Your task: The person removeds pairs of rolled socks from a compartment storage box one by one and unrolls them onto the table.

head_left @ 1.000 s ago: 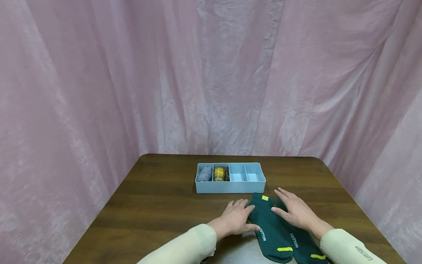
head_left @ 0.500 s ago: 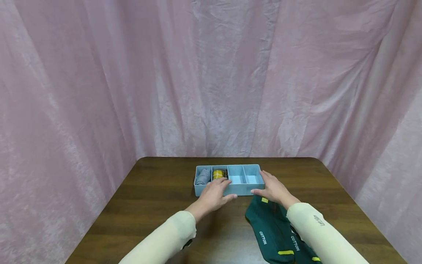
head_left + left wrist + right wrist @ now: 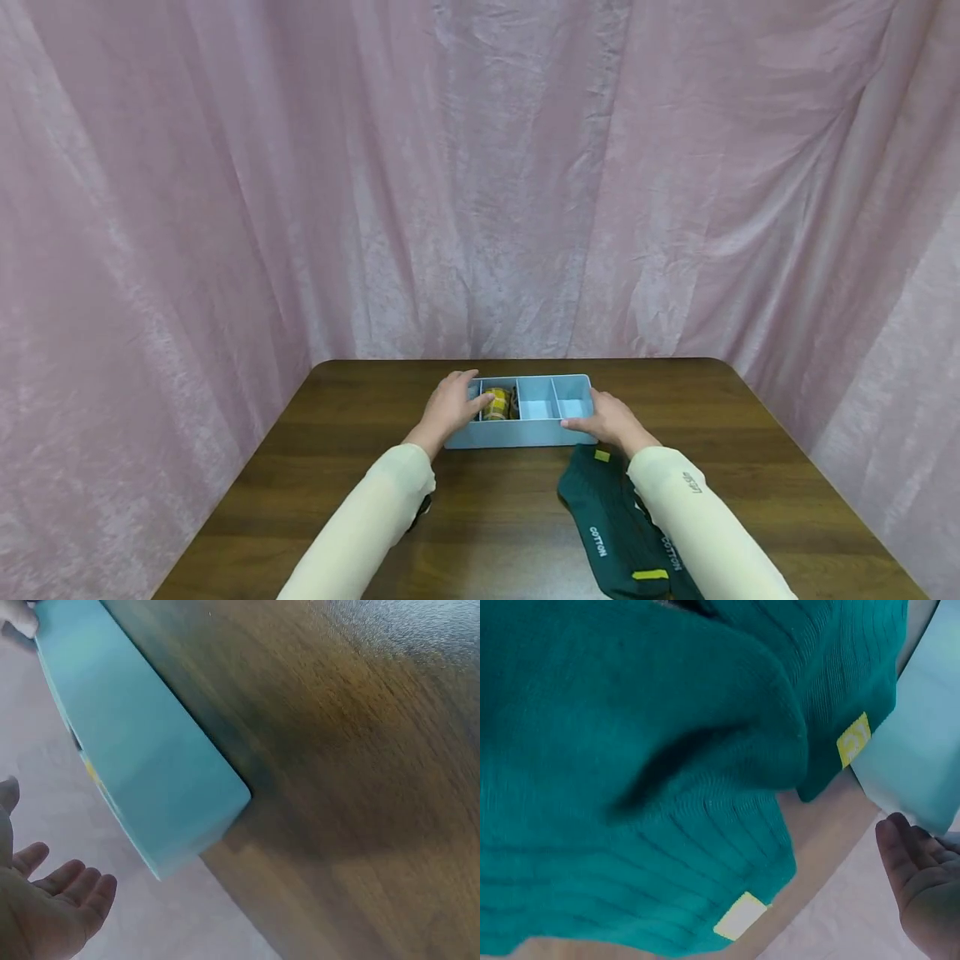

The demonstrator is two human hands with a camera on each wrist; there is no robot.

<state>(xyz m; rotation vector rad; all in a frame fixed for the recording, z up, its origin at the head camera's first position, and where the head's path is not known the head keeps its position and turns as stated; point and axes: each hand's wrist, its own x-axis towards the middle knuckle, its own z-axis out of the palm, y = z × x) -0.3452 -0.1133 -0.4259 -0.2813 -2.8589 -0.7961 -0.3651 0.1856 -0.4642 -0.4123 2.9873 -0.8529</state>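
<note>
A light blue divided box [image 3: 517, 433] sits across the table, its long front wall filling much of the left wrist view. My left hand [image 3: 447, 406] reaches over the box's left end with fingers extended; in the left wrist view this hand [image 3: 56, 907] hovers apart from the wall, palm showing. At the other end, my right hand [image 3: 609, 421] has its thumb along the front wall and its fingers beside the right side. The right wrist view has those fingers [image 3: 900, 851] fairly straight at the box's end. A rolled yellow checked sock [image 3: 497, 406] lies in the second compartment.
Two dark green socks [image 3: 611, 525] lettered COTTON lie flat in front of the box, partly under the right sleeve [image 3: 697, 517]. The left compartment is mostly hidden by the left hand. A pink curtain [image 3: 517, 183] hangs behind the brown table [image 3: 360, 417].
Both hands have left the green socks and moved forward to the box's two ends. The left hand has gone further left, covering the grey rolled sock that showed earlier.
</note>
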